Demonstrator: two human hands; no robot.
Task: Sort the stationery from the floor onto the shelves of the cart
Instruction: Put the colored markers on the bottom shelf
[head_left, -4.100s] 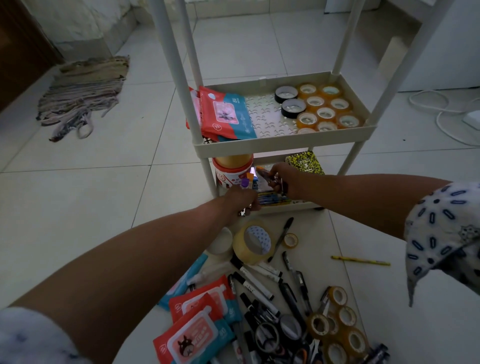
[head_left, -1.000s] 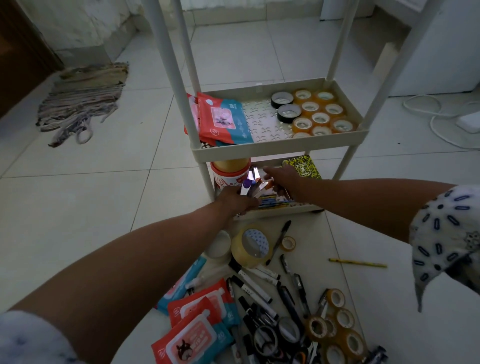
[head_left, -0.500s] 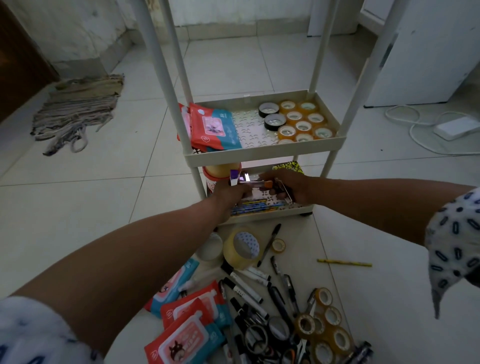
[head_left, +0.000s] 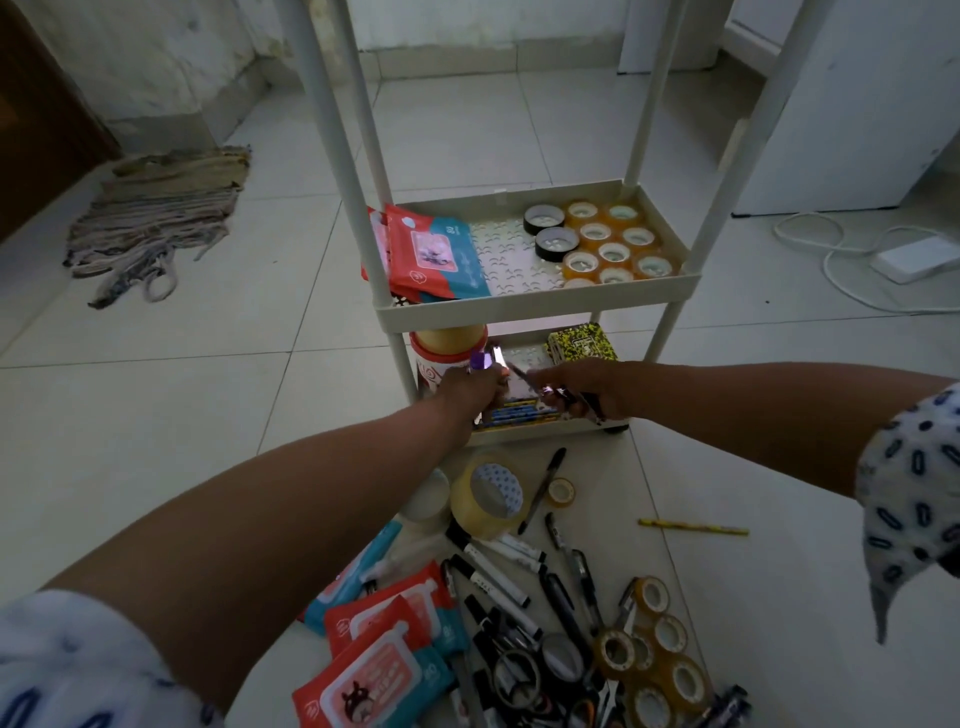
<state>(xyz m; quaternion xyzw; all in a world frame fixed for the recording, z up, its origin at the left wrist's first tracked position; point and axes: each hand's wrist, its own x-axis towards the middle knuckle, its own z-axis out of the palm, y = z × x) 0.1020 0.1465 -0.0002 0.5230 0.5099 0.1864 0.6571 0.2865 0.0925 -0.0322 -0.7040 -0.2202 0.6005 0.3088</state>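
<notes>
Both hands work at the bottom shelf (head_left: 540, 426) of the cart (head_left: 535, 296).

The left hand (head_left: 467, 389) grips a small purple-tipped item (head_left: 480, 359) above the pens (head_left: 519, 413) lying on that shelf. The right hand (head_left: 592, 387) curls around thin metallic pieces (head_left: 553, 391), too blurred to identify. More stationery (head_left: 519, 597) lies scattered on the floor (head_left: 156, 415).

Dim, flat daylight leaves the foreground arms and floor clutter dark, while wide-angle distortion bends the frame's soft-edged corners.
</notes>
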